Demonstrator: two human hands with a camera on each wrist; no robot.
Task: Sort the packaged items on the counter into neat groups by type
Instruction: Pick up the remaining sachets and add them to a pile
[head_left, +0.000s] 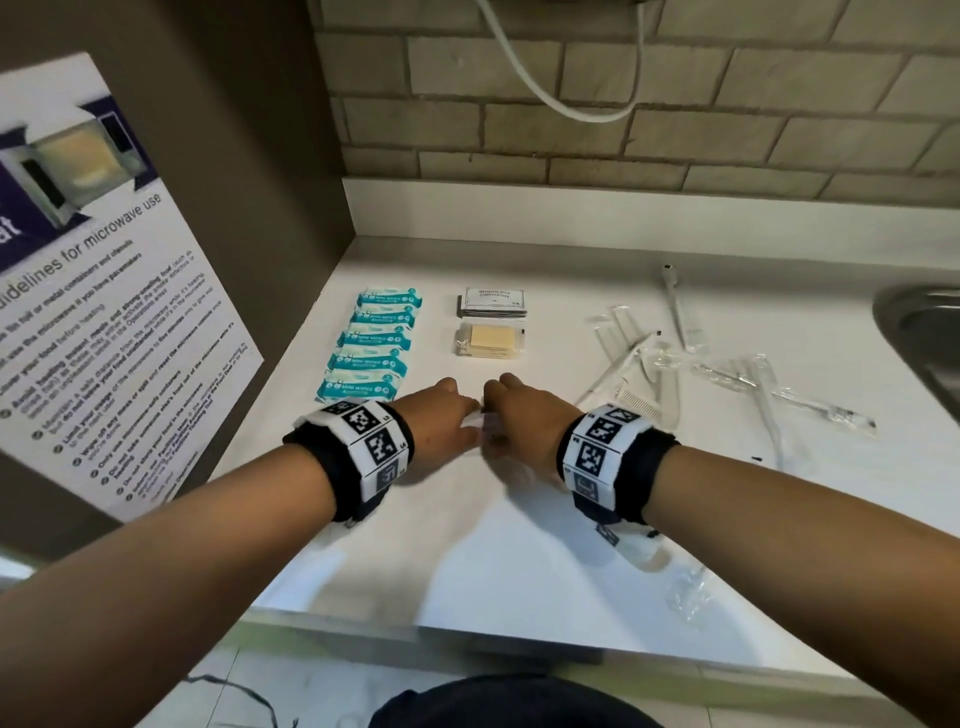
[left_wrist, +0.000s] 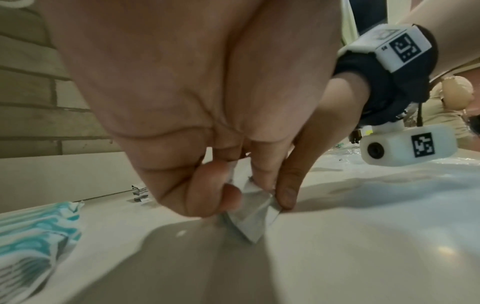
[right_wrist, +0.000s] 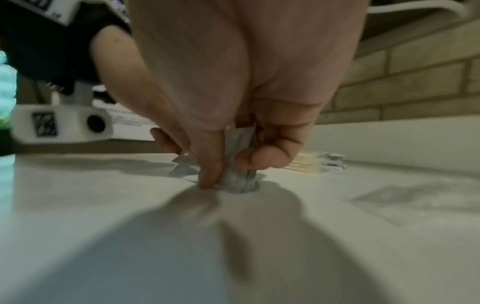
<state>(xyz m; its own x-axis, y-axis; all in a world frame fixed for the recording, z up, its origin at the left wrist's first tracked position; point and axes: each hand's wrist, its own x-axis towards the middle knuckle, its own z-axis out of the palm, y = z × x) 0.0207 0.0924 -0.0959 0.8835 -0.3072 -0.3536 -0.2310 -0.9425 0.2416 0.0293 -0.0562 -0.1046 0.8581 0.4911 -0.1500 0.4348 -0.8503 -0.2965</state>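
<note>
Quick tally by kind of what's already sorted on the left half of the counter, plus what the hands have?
Teal wipe packs, in one column: 6
Shampoo sachet stack: 1 stack, number of sachets unclear
Clear-wrapped yellow pads: 1 stack
Silver sachets pinched by left hand and right hand: 1 bunch, number unclear
Total: 6 packs, 2 stacks, 1 held bunch
</note>
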